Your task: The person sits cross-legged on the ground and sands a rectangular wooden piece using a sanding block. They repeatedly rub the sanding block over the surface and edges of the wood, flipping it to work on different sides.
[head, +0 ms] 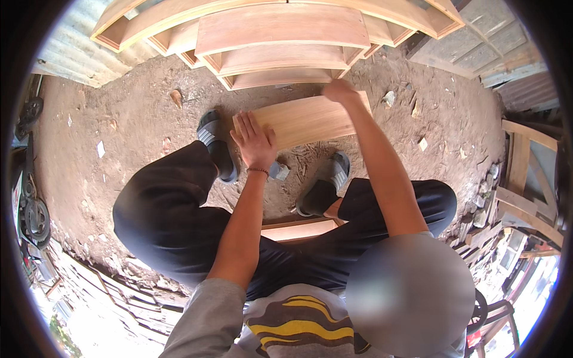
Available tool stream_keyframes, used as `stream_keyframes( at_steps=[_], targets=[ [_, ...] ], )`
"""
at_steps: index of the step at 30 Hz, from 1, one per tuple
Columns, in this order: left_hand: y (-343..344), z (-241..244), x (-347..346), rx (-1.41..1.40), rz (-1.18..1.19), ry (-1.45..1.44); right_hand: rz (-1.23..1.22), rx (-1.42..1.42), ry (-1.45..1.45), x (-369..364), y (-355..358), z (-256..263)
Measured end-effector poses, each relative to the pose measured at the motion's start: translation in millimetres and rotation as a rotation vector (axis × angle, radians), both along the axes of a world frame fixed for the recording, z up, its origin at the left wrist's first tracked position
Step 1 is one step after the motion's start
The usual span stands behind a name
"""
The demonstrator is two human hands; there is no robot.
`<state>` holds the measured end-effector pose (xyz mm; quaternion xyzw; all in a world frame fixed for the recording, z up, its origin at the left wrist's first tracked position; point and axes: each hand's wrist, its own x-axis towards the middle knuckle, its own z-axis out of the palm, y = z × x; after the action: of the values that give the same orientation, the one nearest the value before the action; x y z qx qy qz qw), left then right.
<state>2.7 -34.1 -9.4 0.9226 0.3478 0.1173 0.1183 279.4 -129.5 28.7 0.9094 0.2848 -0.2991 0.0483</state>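
A rectangular wooden panel (313,117) with pale grain lies low in front of me, tilted slightly, between my feet and a wooden cabinet frame (282,31). Flat on the panel's left end rests my left hand (256,141), fingers spread, a beaded bracelet at the wrist. My right hand (341,91) is curled at the panel's upper right corner, close to the lower edge of the cabinet frame; whether something small is inside it cannot be seen. The cabinet frame has several open box-like sections of unpainted wood.
My sandalled feet (218,147) stand on bare dirt ground scattered with wood chips and stones. A small grey block (280,171) lies between them. Corrugated metal sheets (98,53) stand at upper left, wooden frames (523,165) at right, wheels (36,219) at far left.
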Motion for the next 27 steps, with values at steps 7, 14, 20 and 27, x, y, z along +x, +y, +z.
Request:
stream_keyframes(
  at_steps=[7, 14, 20, 27],
  targets=[
    [6.7, 2.5, -6.1, -0.025, 0.027, -0.134, 0.004, 0.017, -0.061, -25.2, 18.2, 7.4],
    [21.5, -3.7, -17.5, -0.438, 0.621, -0.36, 0.328, 0.302, 0.173, -164.9, 140.7, 38.5],
    [17.8, -1.2, -11.6, -0.466, 0.573, -0.158, 0.331, 0.196, -0.063, -106.6, 87.2, -20.0],
    [20.3, -6.1, -15.9, -0.458, 0.591, -0.224, 0.044, 0.025, -0.444, -104.2, 61.2, -30.6]
  ],
)
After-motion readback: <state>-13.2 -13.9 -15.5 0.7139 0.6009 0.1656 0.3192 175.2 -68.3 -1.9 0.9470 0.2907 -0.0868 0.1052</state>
